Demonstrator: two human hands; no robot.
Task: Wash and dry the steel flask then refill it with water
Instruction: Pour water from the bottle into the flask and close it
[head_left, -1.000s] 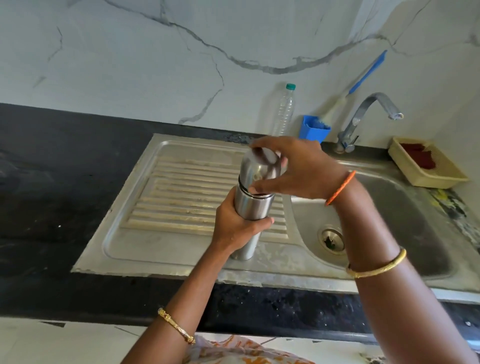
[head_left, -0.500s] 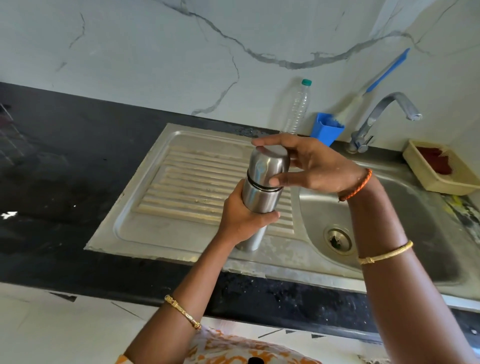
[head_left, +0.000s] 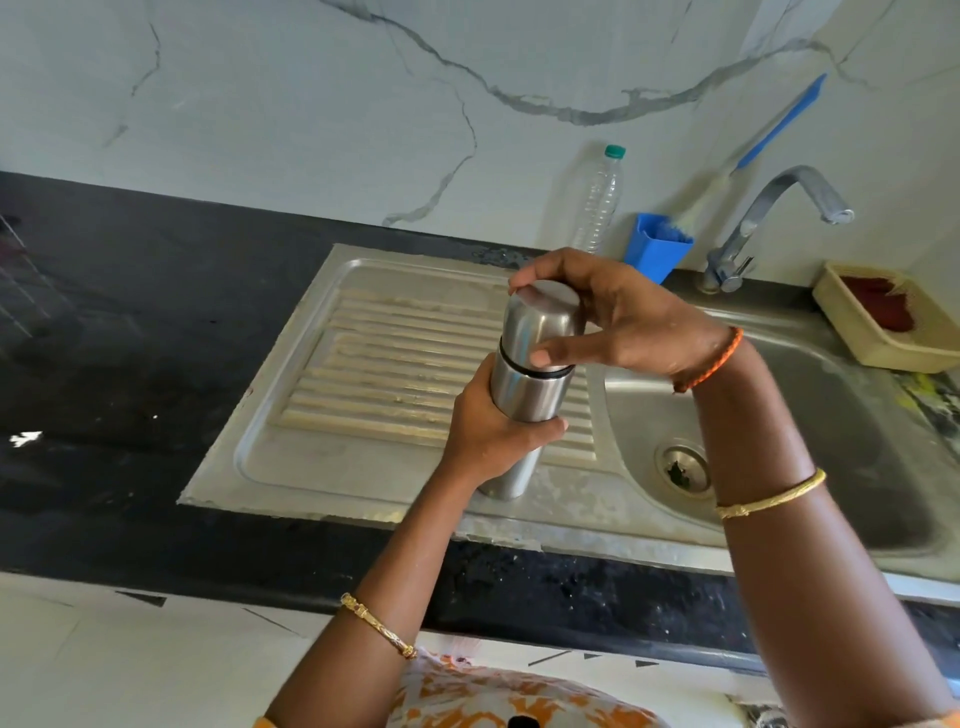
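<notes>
Your left hand (head_left: 488, 431) grips the body of the steel flask (head_left: 524, 395), holding it upright over the ribbed draining board (head_left: 374, 364), just left of the sink (head_left: 649, 405). Your right hand (head_left: 618, 317) wraps its fingers and thumb around the cap (head_left: 540, 322), which sits on the flask. Behind the sink stand 1 plastic bottle (head_left: 597, 202), a blue cup (head_left: 655, 248) and the tap (head_left: 769, 218).
</notes>
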